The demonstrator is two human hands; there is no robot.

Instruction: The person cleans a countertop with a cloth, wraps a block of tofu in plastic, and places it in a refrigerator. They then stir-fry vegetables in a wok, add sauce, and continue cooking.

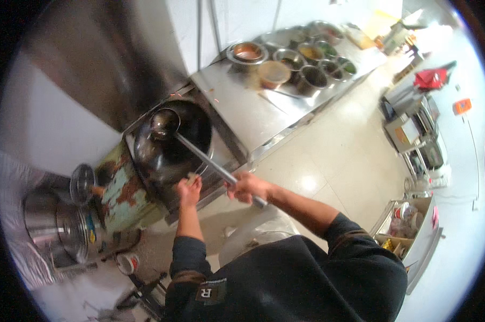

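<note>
My right hand (248, 188) is wrapped around the long metal handle of a ladle (206, 159). The ladle's round bowl (164, 123) hangs over the far side of a dark wok (162, 161), and I cannot tell whether it touches the metal. At the wok's near rim, my left hand (189, 193) has its fingers closed on a small pale thing, seemingly a folded cloth (193, 178). Whether that hand also grips the wok's handle is blurred. The wok sits in a stove top (226, 151), its inside dark and shiny.
Right of the stove runs a steel counter (242, 108) with several metal pots (312, 78) and a lidded tub (273, 74). A large steel pot (55, 225) stands at left, beside a peeling painted panel (123, 193). An open drawer (417, 225) holds packets at far right.
</note>
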